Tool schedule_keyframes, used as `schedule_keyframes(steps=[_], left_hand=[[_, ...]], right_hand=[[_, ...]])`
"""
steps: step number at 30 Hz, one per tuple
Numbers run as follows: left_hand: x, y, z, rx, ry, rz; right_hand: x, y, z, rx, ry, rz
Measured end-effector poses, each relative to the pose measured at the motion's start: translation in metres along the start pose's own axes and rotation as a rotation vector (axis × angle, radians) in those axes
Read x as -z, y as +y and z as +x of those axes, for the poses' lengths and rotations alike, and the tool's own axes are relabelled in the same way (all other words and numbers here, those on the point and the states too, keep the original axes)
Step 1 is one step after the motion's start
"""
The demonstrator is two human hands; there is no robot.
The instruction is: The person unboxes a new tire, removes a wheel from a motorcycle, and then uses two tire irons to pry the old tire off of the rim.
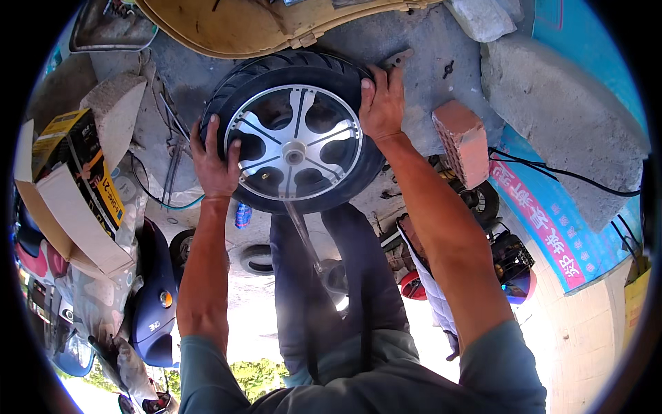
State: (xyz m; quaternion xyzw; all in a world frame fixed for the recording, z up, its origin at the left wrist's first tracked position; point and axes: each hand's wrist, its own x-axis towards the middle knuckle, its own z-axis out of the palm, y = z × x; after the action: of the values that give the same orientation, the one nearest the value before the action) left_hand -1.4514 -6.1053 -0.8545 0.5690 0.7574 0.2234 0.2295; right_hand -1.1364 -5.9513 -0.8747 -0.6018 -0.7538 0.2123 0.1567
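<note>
A scooter wheel (295,119), a silver spoked rim with a black tyre (265,77) on it, is in front of me with its face toward me. My left hand (216,160) grips its left side, fingers over the tyre and thumb at the rim's edge. Higher up on the right, my right hand (383,103) holds the tyre, its thumb lying on the sidewall. Part of the fingers of both hands is hidden. A long metal bar (303,234) shows below the wheel, its upper end hidden behind the tyre.
A yellow basin (200,36) stands just beyond the wheel. To the right are a red brick (460,141) and a large concrete slab (552,110). An opened cardboard box (89,214) and a scooter (155,303) are at left. Another tyre (257,259) lies on the ground.
</note>
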Motion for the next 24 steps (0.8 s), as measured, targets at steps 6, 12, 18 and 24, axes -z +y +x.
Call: schedule_keyframes(steps=[6, 12, 18, 24], left_hand=[[-0.011, -0.006, -0.009, -0.002, 0.020, 0.014], [-0.005, 0.003, -0.007, 0.028, 0.029, 0.011], [-0.008, -0.002, -0.006, -0.010, 0.060, 0.024], [-0.008, 0.004, -0.008, -0.012, 0.063, 0.050]], right_hand=[[-0.007, 0.003, -0.003, 0.008, 0.002, -0.069], [0.018, -0.005, -0.014, 0.037, -0.026, -0.039], [0.015, -0.001, -0.043, -0.020, -0.001, -0.250], [-0.011, 0.008, -0.054, 0.005, 0.108, -0.185]])
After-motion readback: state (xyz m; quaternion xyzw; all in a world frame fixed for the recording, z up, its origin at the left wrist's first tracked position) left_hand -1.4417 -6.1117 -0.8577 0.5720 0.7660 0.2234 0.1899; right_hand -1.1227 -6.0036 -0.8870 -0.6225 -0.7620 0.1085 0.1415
